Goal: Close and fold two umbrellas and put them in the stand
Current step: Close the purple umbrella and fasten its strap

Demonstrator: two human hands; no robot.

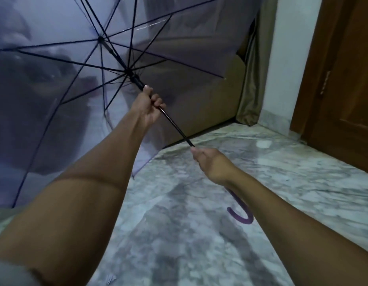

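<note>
Left hand (148, 108) sits near the middle of the frame, with its fingers curled tight round the thin black stick (175, 127) of the umbrella (55, 89). Its thumb points up the stick, right by the dark sliding piece (135, 79) where the thin ribs meet. Right hand (213, 165) is lower and more to the right. It too is clenched round the stick, at the end where the purple hook handle (240, 213) starts, and the hook peeks out below the wrist. The umbrella is wide open, and its see-through purple cover fills the upper left of the frame. The stick is the long line that matters: it runs from the hook at the lower right up to the middle of the cover at the upper left. So the sliding piece lies just up and left of the left hand, and that hand is much nearer to it than the right one. I think the job is only starting. The next move looks like pulling the sliding piece down the stick toward the right hand, while the right hand holds the handle firm. Under both arms is a grey marble floor (199, 244). A brown wooden door (344, 79) is at the right edge, and a curtain (254, 79) hangs in the corner. No stand and no second umbrella can be seen.
</note>
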